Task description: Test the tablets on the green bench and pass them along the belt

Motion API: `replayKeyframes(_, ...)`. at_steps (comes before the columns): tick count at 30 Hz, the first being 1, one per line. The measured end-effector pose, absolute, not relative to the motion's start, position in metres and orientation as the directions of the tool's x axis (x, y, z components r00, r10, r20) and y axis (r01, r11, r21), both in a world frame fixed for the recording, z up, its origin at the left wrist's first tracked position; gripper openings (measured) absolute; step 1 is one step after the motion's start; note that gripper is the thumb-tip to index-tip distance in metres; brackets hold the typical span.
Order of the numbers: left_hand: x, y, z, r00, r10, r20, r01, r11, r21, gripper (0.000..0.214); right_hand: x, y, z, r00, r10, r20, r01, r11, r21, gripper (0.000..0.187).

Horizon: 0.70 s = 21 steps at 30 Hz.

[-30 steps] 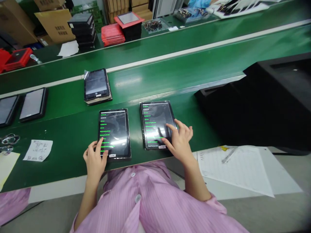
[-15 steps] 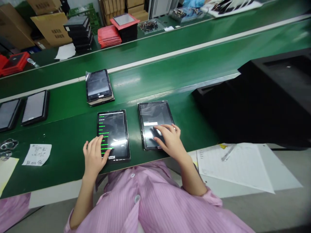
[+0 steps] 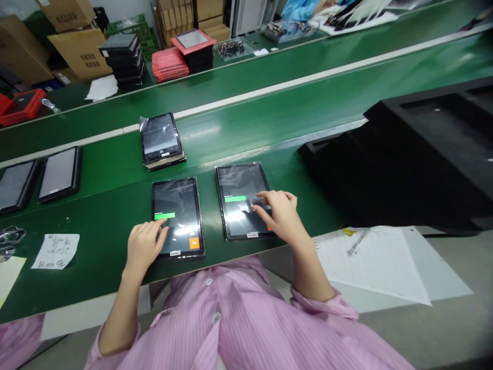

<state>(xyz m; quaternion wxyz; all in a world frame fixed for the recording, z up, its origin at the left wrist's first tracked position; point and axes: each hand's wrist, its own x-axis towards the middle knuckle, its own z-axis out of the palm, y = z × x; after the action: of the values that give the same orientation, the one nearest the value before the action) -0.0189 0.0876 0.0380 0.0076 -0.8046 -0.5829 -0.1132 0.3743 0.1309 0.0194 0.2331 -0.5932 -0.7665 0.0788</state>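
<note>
Two black tablets lie side by side on the green bench in front of me. The left tablet (image 3: 177,216) shows a dark screen with a green bar and an orange square. My left hand (image 3: 144,245) rests at its lower left corner, fingers loosely curled, fingertips on the glass. The right tablet (image 3: 242,199) shows a green bar too. My right hand (image 3: 280,213) hovers over its right half, fingers spread, index fingertip touching the screen. Neither hand holds anything.
A wrapped tablet (image 3: 162,139) lies on a stack behind the pair. Two more devices (image 3: 57,173) sit at far left, near a paper note (image 3: 56,251). A large black box (image 3: 419,154) stands at right, printed sheets (image 3: 381,262) before it. Cartons and trays line the far bench.
Both screens switched from green text lists to a dark page with a green bar. My right hand slid up the right tablet; my left hand shifted slightly lower left.
</note>
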Motion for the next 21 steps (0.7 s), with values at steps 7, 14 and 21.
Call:
replayKeyframes(7,0.012,0.185,0.047,0.603,0.786,0.136,0.78,-0.617,0.107,0.058,0.381,0.212,0.022,-0.229,0.959,0.169,0.903,0.275,-0.332,0.044)
replayKeyframes(14,0.03,0.212,0.041,0.755,0.654,0.04,0.649,-0.755,0.093,0.075,0.376,0.224,0.022,-0.308,0.943,0.125,0.906,0.331,-0.262,0.041)
replayKeyframes(21,0.03,0.209,0.036,0.708,0.705,0.033,0.704,-0.709,0.038,0.078,0.379,0.229,0.021,-0.28,0.939,0.2,0.905,0.327,-0.271,0.047)
